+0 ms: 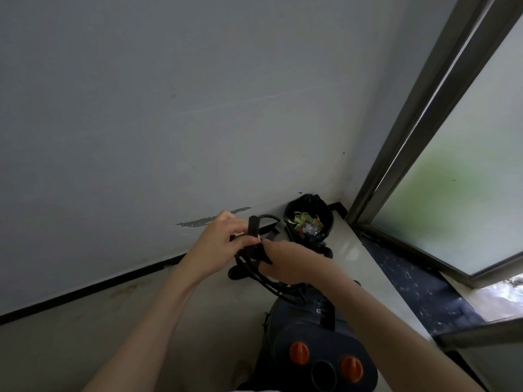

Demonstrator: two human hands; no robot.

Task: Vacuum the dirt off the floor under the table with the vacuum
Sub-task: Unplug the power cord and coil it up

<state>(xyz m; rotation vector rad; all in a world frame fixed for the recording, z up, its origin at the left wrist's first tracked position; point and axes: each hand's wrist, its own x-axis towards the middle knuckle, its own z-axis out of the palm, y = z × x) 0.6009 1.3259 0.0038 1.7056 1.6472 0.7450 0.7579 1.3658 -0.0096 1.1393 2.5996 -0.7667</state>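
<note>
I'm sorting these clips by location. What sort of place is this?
Probably a room corner in a home or small office, beside a sliding glass door. A scuffed painted wall with a dark baseboard, a lined waste bin holding scraps, and a canister vacuum on the tile floor suggest it.

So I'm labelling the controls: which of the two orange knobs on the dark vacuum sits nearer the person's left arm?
The orange knob left of the round black port; the other orange knob sits right of it.
</note>
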